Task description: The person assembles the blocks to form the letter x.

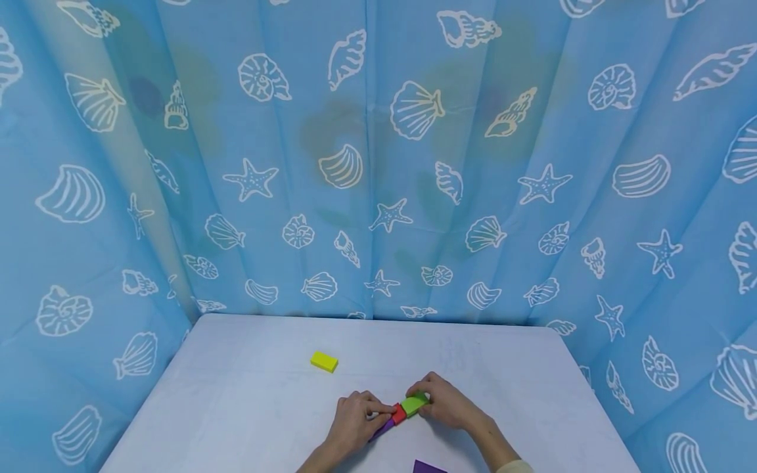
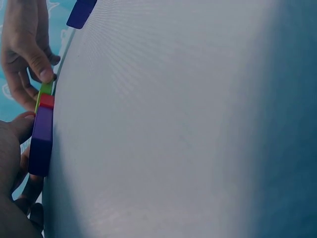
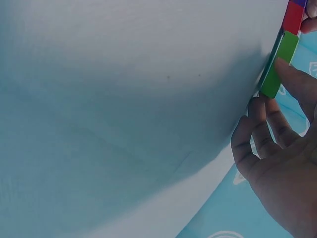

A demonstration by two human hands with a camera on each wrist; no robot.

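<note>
A purple block [image 2: 42, 136], a small red block [image 1: 399, 413] and a green block [image 1: 415, 404] lie end to end in a line on the white table. My left hand [image 1: 355, 422] holds the purple block, with fingertips touching the red block's near end. Part of the purple block is hidden under that hand in the head view. On the other side, my right hand [image 1: 445, 401] grips the green block between thumb and fingers. The right wrist view shows the thumb lying on the green block [image 3: 279, 67] and the red block [image 3: 293, 18] against its end.
A yellow block [image 1: 324, 361] lies apart on the white table [image 1: 248, 387], farther back and left. Another purple block [image 1: 428, 467] is cut off at the head view's bottom edge. A blue shell-patterned curtain [image 1: 367, 217] surrounds the table's back and sides.
</note>
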